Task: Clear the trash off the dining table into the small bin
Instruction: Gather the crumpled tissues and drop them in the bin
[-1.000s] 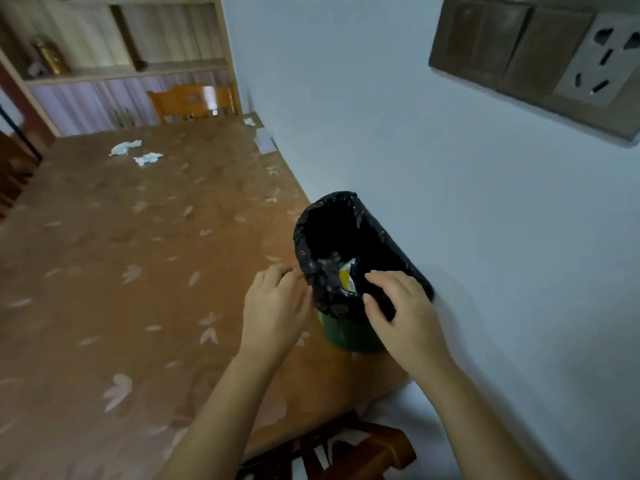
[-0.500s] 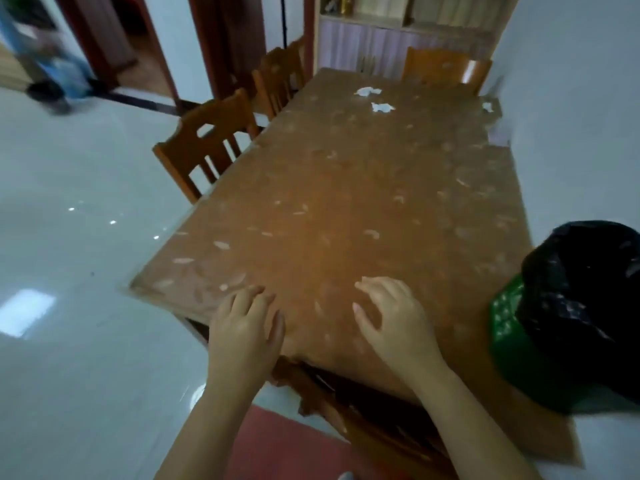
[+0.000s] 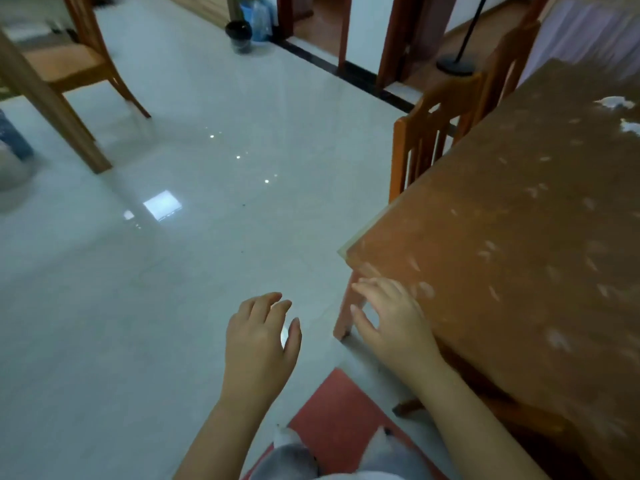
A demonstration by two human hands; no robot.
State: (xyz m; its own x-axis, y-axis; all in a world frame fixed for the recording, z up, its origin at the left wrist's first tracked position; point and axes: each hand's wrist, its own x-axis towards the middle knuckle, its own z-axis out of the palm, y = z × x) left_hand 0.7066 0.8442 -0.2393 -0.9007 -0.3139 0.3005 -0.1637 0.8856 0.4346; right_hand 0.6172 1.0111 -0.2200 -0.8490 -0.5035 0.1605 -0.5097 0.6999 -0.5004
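Note:
The brown dining table (image 3: 519, 237) with pale leaf prints fills the right side. Two crumpled white tissues lie far along it, one (image 3: 614, 102) near the right edge and another (image 3: 630, 127) cut off by the frame. My left hand (image 3: 259, 336) hangs empty over the floor, fingers loosely apart. Beside the table's near corner, my right hand (image 3: 391, 318) is also empty with its fingers spread. The small bin with the black liner is out of view.
A wooden chair (image 3: 436, 133) is tucked at the table's left side, a second one behind it. Another chair (image 3: 65, 67) stands far left on the glossy white floor. A red mat (image 3: 339, 420) lies below me. A dark pot (image 3: 239, 36) sits by a doorway.
The view has swung left, away from the wall and bin, which has left the frame. Both hands let go of the bin liner and now hang empty off the table's corner.

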